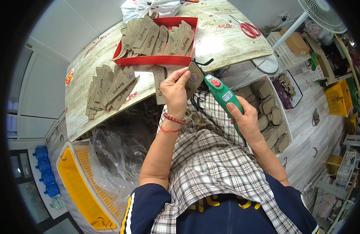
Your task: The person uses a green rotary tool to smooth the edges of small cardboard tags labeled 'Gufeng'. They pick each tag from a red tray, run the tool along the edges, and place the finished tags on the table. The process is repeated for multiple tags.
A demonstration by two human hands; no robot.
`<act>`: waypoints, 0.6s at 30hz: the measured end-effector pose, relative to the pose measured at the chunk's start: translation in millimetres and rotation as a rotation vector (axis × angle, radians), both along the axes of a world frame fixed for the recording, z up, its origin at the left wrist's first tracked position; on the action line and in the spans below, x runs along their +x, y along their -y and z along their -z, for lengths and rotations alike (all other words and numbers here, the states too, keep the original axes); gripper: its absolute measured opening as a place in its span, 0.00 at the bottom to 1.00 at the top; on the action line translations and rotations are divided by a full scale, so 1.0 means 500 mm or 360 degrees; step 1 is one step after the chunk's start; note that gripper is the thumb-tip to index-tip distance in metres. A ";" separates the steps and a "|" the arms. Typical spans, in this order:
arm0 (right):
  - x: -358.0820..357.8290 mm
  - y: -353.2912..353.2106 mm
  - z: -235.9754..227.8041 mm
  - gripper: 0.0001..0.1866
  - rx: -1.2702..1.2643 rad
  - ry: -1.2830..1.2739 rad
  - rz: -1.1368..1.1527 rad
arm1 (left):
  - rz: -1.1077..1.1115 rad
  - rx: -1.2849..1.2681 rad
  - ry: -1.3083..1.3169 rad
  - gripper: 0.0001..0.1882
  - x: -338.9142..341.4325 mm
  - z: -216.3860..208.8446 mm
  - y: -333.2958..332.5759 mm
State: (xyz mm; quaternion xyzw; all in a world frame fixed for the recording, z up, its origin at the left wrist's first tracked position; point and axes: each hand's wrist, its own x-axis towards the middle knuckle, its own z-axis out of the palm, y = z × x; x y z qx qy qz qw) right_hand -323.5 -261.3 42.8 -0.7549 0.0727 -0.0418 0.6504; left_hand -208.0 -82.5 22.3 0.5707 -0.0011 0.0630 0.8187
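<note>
Pinched in the fingers of my left hand [175, 86] is a tan fabric piece [194, 77] with a dark edge and a round emblem, held upright past the table's front edge. My right hand [244, 117] is wrapped round a green electric hand tool [223, 93] with a red button; its head points at the piece's right edge. Whether the two touch, I cannot tell. Just left of my left hand, another tan piece [159, 74] lies over the table edge. Farther left is a loose pile of the same pieces [109, 86].
A red box [156, 59] full of tan pieces stands on the table [80, 117], with a white plastic bag [148, 8] behind. Red-handled scissors [249, 29] lie far right. Beside my legs are a white bin [288, 134] of tan pieces and a yellow basket [76, 185]. A fan [322, 13] stands right.
</note>
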 end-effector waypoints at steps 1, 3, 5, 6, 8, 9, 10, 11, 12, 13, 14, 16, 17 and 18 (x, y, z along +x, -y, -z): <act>0.001 0.000 -0.004 0.23 -0.0006 -0.0002 0.0004 | 0.0024 0.0047 -0.0002 0.07 -0.001 0.002 0.000; 0.002 -0.001 -0.014 0.23 -0.0016 -0.0006 0.0011 | 0.0053 0.0128 -0.0005 0.07 -0.004 0.005 0.000; 0.005 0.002 -0.015 0.23 -0.0019 -0.0012 -0.0005 | 0.0065 0.0195 -0.0006 0.07 -0.007 0.008 0.000; 0.005 0.004 -0.016 0.23 -0.0021 -0.0015 -0.0010 | 0.0082 0.0223 -0.0009 0.07 -0.010 0.005 0.000; 0.006 0.006 -0.019 0.23 -0.0023 -0.0016 -0.0013 | 0.0113 0.0280 -0.0018 0.06 -0.014 -0.005 -0.002; 0.007 0.006 -0.020 0.23 -0.0025 -0.0016 -0.0015 | 0.0153 0.0317 0.0017 0.06 -0.013 -0.007 -0.006; 0.010 0.006 -0.020 0.23 -0.0033 -0.0010 -0.0031 | 0.0192 0.0354 0.0050 0.06 -0.012 -0.008 -0.011; 0.013 0.008 -0.020 0.22 -0.0041 -0.0004 -0.0048 | 0.0230 0.0390 0.0084 0.06 -0.010 -0.008 -0.017; 0.014 0.007 -0.019 0.22 -0.0043 0.0003 -0.0068 | 0.0256 0.0465 0.0105 0.06 -0.008 -0.010 -0.025; 0.015 0.006 -0.015 0.22 -0.0025 -0.0008 -0.0049 | 0.0282 0.0539 0.0125 0.06 -0.005 -0.011 -0.034; 0.015 0.006 -0.008 0.22 -0.0007 -0.0020 -0.0030 | 0.0308 0.0613 0.0145 0.06 -0.002 -0.013 -0.046; 0.015 0.009 -0.002 0.22 0.0043 -0.0025 0.0021 | 0.0180 0.0423 -0.0001 0.05 0.013 -0.035 -0.106; 0.012 0.018 -0.001 0.21 0.0040 -0.0027 0.0044 | 0.0015 0.0534 0.0087 0.05 0.036 -0.039 -0.153; 0.010 0.023 0.003 0.21 0.0049 -0.0029 0.0050 | -0.0133 0.0448 0.0022 0.05 0.060 -0.043 -0.209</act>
